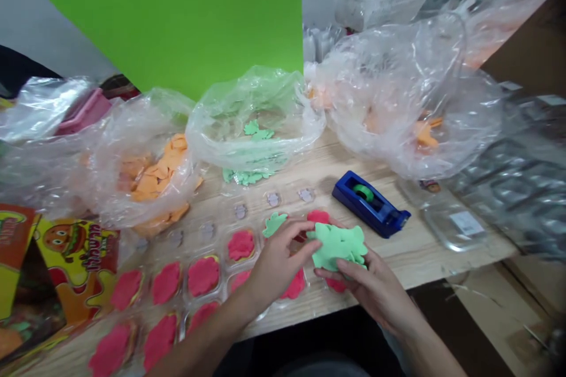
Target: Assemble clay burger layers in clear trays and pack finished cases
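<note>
A small stack of thin pale green leaf-shaped pieces [339, 244] rests in my right hand [375, 285], whose thumb and fingers close around its lower edge. My left hand [283, 259] pinches the stack's left edge between thumb and forefinger; whether one piece or several are caught there is hard to tell. Below my hands, clear plastic trays [224, 277] hold red flower-shaped pieces [203, 275] over yellowish layers in their compartments. A single green leaf-shaped piece [275, 224] lies on a compartment just beyond my left hand. My forearms hide part of the trays.
Behind the trays stand clear bags of orange pieces [154, 179], green pieces [256, 129] and more orange pieces [427, 134]. A blue tape dispenser [371, 203] sits right of my hands. Empty clear containers [455, 227] lie at right, printed boxes [75, 259] at left.
</note>
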Tool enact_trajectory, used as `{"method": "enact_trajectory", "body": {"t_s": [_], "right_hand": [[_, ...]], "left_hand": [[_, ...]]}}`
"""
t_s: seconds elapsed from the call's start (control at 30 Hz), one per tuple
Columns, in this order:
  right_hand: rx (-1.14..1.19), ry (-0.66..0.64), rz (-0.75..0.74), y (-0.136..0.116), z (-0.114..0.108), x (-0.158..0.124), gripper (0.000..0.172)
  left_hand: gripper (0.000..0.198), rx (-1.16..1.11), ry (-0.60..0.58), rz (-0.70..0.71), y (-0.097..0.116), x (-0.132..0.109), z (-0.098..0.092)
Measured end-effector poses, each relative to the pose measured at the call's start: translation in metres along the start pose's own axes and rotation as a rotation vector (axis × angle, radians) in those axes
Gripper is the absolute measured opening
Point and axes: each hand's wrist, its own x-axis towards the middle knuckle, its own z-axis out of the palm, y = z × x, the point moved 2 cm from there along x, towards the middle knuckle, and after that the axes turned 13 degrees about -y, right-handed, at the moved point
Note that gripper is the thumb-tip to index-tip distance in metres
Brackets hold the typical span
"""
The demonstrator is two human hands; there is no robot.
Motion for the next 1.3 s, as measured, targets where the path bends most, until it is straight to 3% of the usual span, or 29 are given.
{"method": "enact_trajectory", "body": {"t_s": [0.07,0.17,0.3,0.37,0.5,0.63,0.73,0.77,0.8,0.9,1.0,1.1,1.2,1.3], "right_hand": [[-0.019,0.08,0.014,0.0,-0.006,-0.003,0.05],[0.004,0.18,0.026,-0.001,-0.018,-0.01,0.056],[0.0,0.203,-0.067,0.001,-0.025,-0.018,0.059],[0.017,0.198,-0.096,0.005,-0.025,-0.019,0.052],[0.106,0.249,-0.054,0.009,-0.028,-0.02,0.041],[0.173,0.318,-0.032,0.005,-0.037,-0.022,0.039],[0.181,0.367,-0.062,-0.001,-0.047,-0.027,0.035],[0.177,0.382,-0.075,-0.003,-0.05,-0.029,0.034],[0.172,0.393,-0.084,-0.005,-0.052,-0.031,0.034],[0.158,0.421,-0.106,-0.009,-0.059,-0.037,0.035],[0.152,0.428,-0.119,-0.011,-0.06,-0.041,0.036],[0.201,0.363,-0.113,-0.01,-0.053,-0.039,0.036],[0.284,0.231,-0.085,-0.005,-0.042,-0.033,0.042],[0.259,0.093,-0.082,-0.001,-0.03,-0.029,0.047]], "left_hand": [[0.016,-0.153,0.029,-0.052,-0.002,0.011,-0.001],[0.02,-0.381,0.007,-0.13,-0.011,0.025,0.001],[0.037,-0.331,-0.206,-0.143,-0.018,0.025,0.025],[0.035,-0.333,-0.268,-0.111,-0.021,0.02,0.038],[0.015,-0.436,-0.222,-0.128,-0.031,0.014,0.044],[0.012,-0.439,-0.092,-0.159,-0.034,0.023,0.027],[0.012,-0.092,0.163,-0.02,-0.033,0.033,0.011],[0.013,0.099,0.177,0.065,-0.033,0.036,0.009],[0.016,0.294,0.128,0.153,-0.035,0.038,0.009],[0.026,0.752,-0.162,0.376,-0.046,0.039,0.015],[0.032,0.925,-0.281,0.451,-0.057,0.033,0.018],[0.034,0.846,-0.234,0.398,-0.049,0.025,0.019],[0.033,0.518,-0.18,0.213,-0.023,0.019,0.026],[0.032,0.199,-0.227,0.039,0.004,0.015,0.04]]}}
